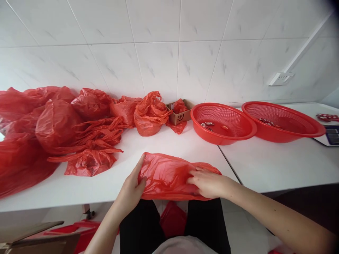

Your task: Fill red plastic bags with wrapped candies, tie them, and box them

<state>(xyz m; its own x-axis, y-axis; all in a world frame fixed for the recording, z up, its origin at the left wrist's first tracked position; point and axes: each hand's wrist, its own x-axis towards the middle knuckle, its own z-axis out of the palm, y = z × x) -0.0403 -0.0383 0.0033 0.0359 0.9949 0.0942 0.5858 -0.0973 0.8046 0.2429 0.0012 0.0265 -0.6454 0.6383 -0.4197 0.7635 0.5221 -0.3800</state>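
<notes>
A thin red plastic bag (166, 176) is spread between my two hands at the table's front edge. My left hand (134, 183) grips its left end, with the thumb in front and the fingers at the top corner. My right hand (208, 181) is at the bag's right part, its fingers bent and pressed into the plastic. Behind the bag sit a tied red bag (149, 118) and a small cardboard box (184, 115) with red plastic in it.
Filled red bags (58, 123) crowd the left of the white table (159, 144). Two red baskets (224, 139) (286, 135) with a few small packets stand at the right, near a scale (331, 135). An open carton (45, 243) is at lower left.
</notes>
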